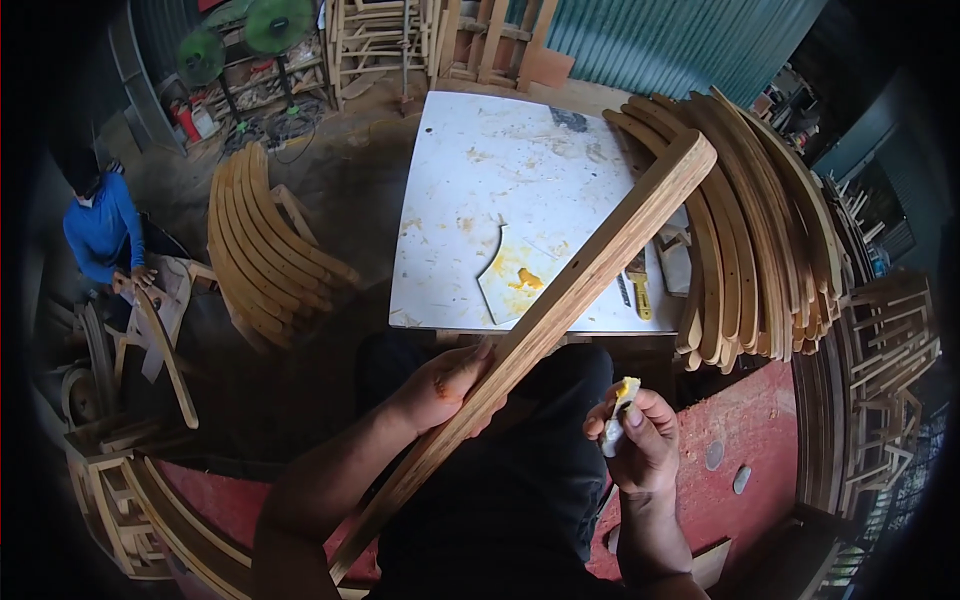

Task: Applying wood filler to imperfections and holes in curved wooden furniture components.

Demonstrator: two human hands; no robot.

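Observation:
My left hand (448, 390) is wrapped round a long wooden bar (575, 275) with a rounded far end. The bar slants from my lap up over the white table, and a small dark hole shows in its side. An orange-brown smear marks the back of that hand. To the right, my right hand (648, 440) pinches a small whitish scrap (613, 432) with yellow paste on its tip, apart from the bar. On the table (470, 150) lies a thin white sheet (500, 300) bearing a dab of yellow paste (527, 279). Beside the bar rests a yellow-handled scraper (640, 292).
Curved wooden slats (755, 230) are piled at the table's right, and another stack (255, 245) stands at left. A co-worker in a blue top (105, 230) handles a curved slat. Green fans (275, 25) stand at the back. A red surface (750, 430) lies below right.

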